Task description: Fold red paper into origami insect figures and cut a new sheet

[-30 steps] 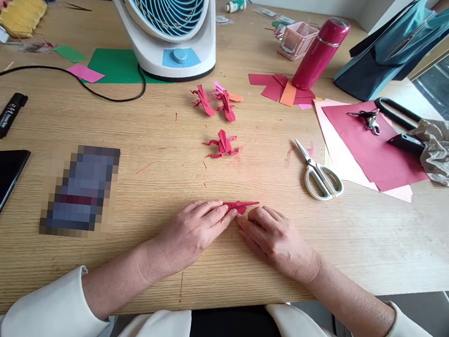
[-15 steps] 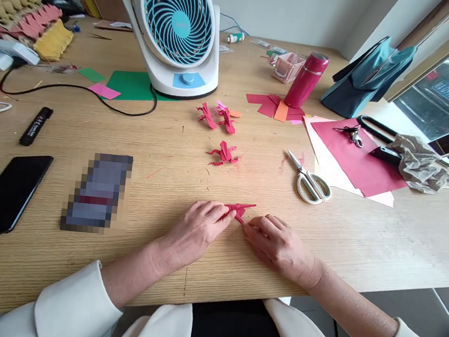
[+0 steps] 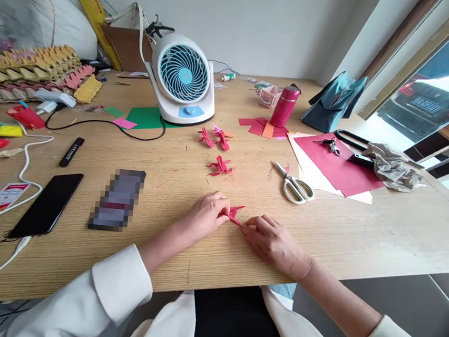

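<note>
A small folded red paper figure [image 3: 234, 213] with thin pointed limbs lies low over the wooden table [image 3: 160, 257]. My left hand [image 3: 209, 214] pinches its left side, the fingertips covering part of it. Closed at the tip of a lower right limb is my right hand [image 3: 276, 245], thumb and forefinger together. Beyond the hands sits a finished-looking red origami frog [image 3: 220, 166] with spread legs. Two similar red origami frogs [image 3: 205, 137] [image 3: 222, 139] stand farther back. To the right, scissors [image 3: 295, 185] with white handles lie with their blades pointing up and left.
A white and blue fan [image 3: 184, 77] stands at the back. Phones [image 3: 48, 205], a black marker [image 3: 71, 152] and white cables lie left. Right are a red flask [image 3: 285, 106], a teal bag [image 3: 332, 102], red paper [image 3: 340, 164] and keys [image 3: 333, 146].
The camera view has tilted up and shifted left, showing more of the wall and left side. My left hand's fingers have closed into a tighter pinch on the figure; my right hand stays at its limb.
</note>
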A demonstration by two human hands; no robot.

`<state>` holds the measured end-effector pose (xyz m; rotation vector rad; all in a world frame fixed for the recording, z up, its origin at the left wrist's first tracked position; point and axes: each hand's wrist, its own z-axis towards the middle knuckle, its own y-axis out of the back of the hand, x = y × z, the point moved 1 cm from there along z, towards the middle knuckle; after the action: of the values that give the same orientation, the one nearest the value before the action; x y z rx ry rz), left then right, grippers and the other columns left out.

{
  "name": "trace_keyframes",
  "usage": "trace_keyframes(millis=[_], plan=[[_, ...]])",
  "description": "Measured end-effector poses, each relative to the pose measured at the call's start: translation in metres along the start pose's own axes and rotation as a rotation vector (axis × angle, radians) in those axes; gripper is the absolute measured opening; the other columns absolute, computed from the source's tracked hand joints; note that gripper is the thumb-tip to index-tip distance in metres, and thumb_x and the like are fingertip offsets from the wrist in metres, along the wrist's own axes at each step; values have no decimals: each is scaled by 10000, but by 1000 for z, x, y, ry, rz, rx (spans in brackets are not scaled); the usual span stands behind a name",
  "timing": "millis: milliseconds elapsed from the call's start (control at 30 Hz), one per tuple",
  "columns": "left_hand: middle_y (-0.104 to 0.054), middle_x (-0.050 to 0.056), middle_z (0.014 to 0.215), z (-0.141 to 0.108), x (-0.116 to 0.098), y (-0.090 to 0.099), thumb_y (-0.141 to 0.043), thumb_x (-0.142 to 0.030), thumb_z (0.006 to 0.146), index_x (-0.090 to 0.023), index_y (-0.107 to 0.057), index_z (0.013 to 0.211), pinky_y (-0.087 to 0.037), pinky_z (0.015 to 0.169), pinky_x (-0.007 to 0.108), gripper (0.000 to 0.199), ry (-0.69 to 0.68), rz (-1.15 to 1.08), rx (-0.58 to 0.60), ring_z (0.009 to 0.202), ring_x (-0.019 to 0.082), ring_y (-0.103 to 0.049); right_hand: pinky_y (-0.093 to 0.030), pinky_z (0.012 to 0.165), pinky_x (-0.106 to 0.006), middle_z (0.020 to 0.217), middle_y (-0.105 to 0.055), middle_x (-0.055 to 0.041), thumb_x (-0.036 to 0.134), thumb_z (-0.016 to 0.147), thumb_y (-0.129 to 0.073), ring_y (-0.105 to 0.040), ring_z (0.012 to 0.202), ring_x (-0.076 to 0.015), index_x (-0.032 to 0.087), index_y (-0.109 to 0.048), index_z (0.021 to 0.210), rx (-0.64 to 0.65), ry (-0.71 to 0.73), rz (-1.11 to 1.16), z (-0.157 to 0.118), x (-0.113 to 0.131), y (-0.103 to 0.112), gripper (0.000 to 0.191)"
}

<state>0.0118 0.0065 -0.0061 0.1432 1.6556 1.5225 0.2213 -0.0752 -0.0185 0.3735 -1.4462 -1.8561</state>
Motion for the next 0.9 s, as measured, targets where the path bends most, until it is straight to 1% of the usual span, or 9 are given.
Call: trace_keyframes(millis=[100, 233, 300, 367, 500, 567, 633, 800, 900], plan=[[-649, 2, 779, 4, 5, -4, -712, -121, 757, -190, -593, 767, -432, 674, 277, 137, 143, -126, -7, 730, 167, -608, -537, 789, -364, 1007, -644, -117, 167, 981, -475, -606, 890, -205, 162, -674, 1069, -58, -119, 150, 1, -2, 1, 218], [-670, -8, 713, 9, 14, -2, -786, -208, 658, -179, -639, 887, -397, 577, 244, 274, 330, -454, 12, 629, 151, -588, -525, 663, -286, 1048, -651, -96, 224, 965, -498, -621, 754, -142, 164, -654, 1111, -146, -463, 509, 12, -18, 5, 223], [-675, 4, 715, 13, 16, 3, -779, -241, 650, -159, -668, 840, -385, 572, 237, 235, 354, -610, 65, 625, 142, -571, -515, 664, -281, 1024, -672, -91, 303, 945, -540, -630, 790, -154, 153, -658, 1096, -151, -542, 650, 24, -29, 8, 244], [-671, 8, 729, 18, 17, 8, -759, -297, 683, -145, -677, 831, -373, 570, 232, 227, 350, -704, 70, 615, 127, -548, -495, 672, -282, 960, -686, -80, 375, 916, -586, -621, 791, -159, 142, -669, 1069, -135, -557, 753, 41, -39, 13, 291], [-675, 19, 847, 26, 15, 15, -770, -371, 717, -137, -670, 934, -416, 663, 225, 335, 350, -1015, -149, 714, 115, -564, -411, 602, -250, 862, -675, -41, 495, 851, -658, -556, 705, -126, 142, -679, 1028, -38, -576, 981, 77, -48, 16, 395], [-682, 31, 916, 27, 13, 13, -798, -360, 706, -134, -666, 962, -437, 757, 228, 367, 334, -1148, -229, 813, 124, -585, -389, 598, -246, 793, -655, -18, 511, 784, -724, -526, 663, -109, 137, -675, 936, -78, -588, 1086, 92, -48, 12, 407], [-677, 32, 917, 25, 13, 10, -811, -362, 711, -130, -660, 939, -443, 782, 231, 359, 321, -1220, -267, 848, 131, -590, -391, 600, -249, 714, -626, 5, 510, 708, -788, -512, 629, -102, 140, -655, 832, -133, -608, 1180, 102, -46, 3, 412], [-649, 11, 810, 19, 17, 1, -818, -349, 732, -122, -643, 855, -445, 717, 223, 312, 294, -1231, -250, 758, 112, -576, -435, 632, -264, 687, -628, 11, 501, 689, -816, -546, 632, -112, 161, -642, 776, -219, -578, 1368, 103, -39, -19, 392], [-648, 1, 782, 17, 19, -2, -835, -337, 705, -131, -636, 844, -450, 697, 224, 318, 332, -1201, -222, 720, 107, -577, -427, 612, -262, 654, -623, 8, 538, 694, -805, -530, 604, -110, 164, -623, 729, -255, -581, 1362, 99, -39, -27, 417]])
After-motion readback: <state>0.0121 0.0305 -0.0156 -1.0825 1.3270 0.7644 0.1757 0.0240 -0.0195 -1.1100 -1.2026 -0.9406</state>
